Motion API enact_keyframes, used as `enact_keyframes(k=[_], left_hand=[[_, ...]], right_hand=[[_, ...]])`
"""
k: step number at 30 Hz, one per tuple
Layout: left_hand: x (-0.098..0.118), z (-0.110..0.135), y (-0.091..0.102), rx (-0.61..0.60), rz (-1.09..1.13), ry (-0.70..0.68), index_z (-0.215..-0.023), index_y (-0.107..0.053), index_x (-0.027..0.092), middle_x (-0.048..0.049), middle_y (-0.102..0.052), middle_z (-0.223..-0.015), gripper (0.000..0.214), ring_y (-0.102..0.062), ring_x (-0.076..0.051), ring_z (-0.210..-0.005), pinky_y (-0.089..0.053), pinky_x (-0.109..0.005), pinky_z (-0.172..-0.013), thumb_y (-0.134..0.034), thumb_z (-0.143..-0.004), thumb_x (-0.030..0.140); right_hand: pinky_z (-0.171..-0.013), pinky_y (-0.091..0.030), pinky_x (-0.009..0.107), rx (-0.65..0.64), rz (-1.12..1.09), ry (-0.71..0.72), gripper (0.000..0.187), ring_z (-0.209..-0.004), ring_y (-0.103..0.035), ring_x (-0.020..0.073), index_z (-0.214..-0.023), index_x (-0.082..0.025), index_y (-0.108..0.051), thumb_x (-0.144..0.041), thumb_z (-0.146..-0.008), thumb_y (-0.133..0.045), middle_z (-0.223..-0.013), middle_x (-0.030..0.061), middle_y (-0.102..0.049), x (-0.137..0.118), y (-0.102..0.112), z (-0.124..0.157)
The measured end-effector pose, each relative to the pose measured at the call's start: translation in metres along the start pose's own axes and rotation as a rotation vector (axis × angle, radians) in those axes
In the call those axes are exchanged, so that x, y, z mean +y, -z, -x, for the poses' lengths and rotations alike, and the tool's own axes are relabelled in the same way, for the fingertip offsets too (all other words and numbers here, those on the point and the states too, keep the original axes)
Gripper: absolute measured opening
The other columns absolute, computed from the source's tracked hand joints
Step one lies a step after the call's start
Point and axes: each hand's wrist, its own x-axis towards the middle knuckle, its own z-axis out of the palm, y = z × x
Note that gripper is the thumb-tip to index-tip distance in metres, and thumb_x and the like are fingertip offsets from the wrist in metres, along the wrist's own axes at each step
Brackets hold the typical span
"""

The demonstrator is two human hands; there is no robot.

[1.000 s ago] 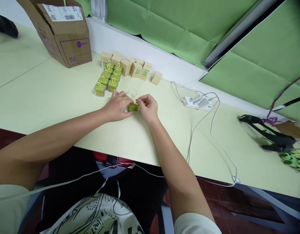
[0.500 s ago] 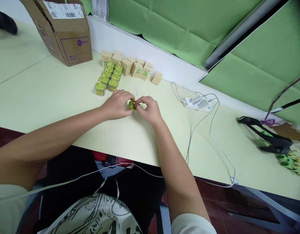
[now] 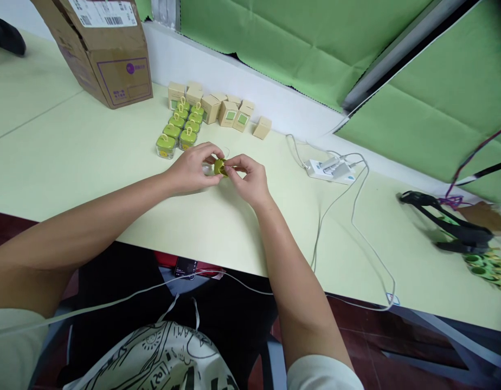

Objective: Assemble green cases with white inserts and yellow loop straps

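Note:
My left hand point(image 3: 192, 169) and my right hand point(image 3: 249, 177) meet over the pale table point(image 3: 71, 157), both pinching a small green lid point(image 3: 219, 167) held a little above the surface. Fingers of both hands are curled around it. Just behind my hands lies a clear plastic piece point(image 3: 224, 153), partly hidden. Several small clear boxes with green lids point(image 3: 176, 132) stand in two rows to the upper left of my hands. Beyond them are several tan cardboard cartons point(image 3: 218, 110).
A brown shipping box point(image 3: 108, 54) stands at the back left. A white power strip point(image 3: 327, 169) with cables trails to the right. A black clamp point(image 3: 454, 227) and green parts point(image 3: 488, 266) lie at the far right edge.
Both hands lifted the green lid off the table and turned it on edge between the fingers; they shifted slightly up and back.

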Motion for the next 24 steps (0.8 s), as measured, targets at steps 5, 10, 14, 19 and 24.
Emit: enact_keyframes(k=[5, 10, 14, 19, 24], left_hand=[[-0.003, -0.001, -0.004, 0.060, 0.201, 0.045, -0.113, -0.072, 0.020, -0.0073, -0.076, -0.120, 0.035, -0.077, -0.021, -0.106, -0.067, -0.041, -0.105, -0.082, -0.079, 0.024], [-0.003, -0.004, -0.008, 0.083, 0.529, 0.256, -0.115, -0.071, 0.020, -0.0069, -0.079, -0.121, 0.055, -0.081, -0.021, -0.107, -0.067, -0.043, -0.107, -0.100, -0.069, 0.029], [0.001, -0.007, -0.007, 0.099, 0.600, 0.347, -0.112, -0.074, 0.018, -0.0069, -0.081, -0.110, 0.058, -0.081, -0.021, -0.100, -0.069, -0.042, -0.101, -0.106, -0.064, 0.030], [0.004, -0.010, -0.005, 0.130, 0.647, 0.413, -0.109, -0.077, 0.015, -0.0086, -0.082, -0.112, 0.058, -0.081, -0.021, -0.099, -0.068, -0.042, -0.102, -0.107, -0.061, 0.028], [0.001, -0.011, -0.007, 0.093, 0.735, 0.478, -0.109, -0.081, 0.015, -0.0119, -0.085, -0.119, 0.062, -0.082, -0.026, -0.112, -0.066, -0.045, -0.109, -0.110, -0.058, 0.035]], right_hand=[[-0.083, -0.067, 0.037, 0.055, -0.165, -0.068, 0.021, -0.092, -0.080, 0.0194, -0.096, -0.026, -0.076, -0.047, -0.093, -0.077, -0.096, 0.0009, -0.082, 0.006, -0.006, -0.001], [-0.081, -0.070, 0.036, 0.136, -0.247, -0.044, 0.038, -0.094, -0.081, 0.0195, -0.096, -0.026, -0.075, -0.062, -0.089, -0.084, -0.098, 0.0016, -0.082, 0.014, -0.008, -0.004], [-0.081, -0.070, 0.036, 0.151, -0.251, -0.042, 0.044, -0.090, -0.082, 0.0187, -0.095, -0.025, -0.074, -0.067, -0.087, -0.086, -0.096, 0.0022, -0.082, 0.015, -0.008, -0.005], [-0.083, -0.071, 0.036, 0.181, -0.271, -0.043, 0.041, -0.091, -0.082, 0.0186, -0.094, -0.025, -0.075, -0.063, -0.087, -0.087, -0.095, 0.0020, -0.083, 0.012, -0.007, -0.005], [-0.084, -0.072, 0.036, 0.210, -0.241, -0.051, 0.045, -0.090, -0.083, 0.0187, -0.096, -0.025, -0.074, -0.068, -0.087, -0.086, -0.096, 0.0025, -0.083, 0.014, -0.010, -0.004]])
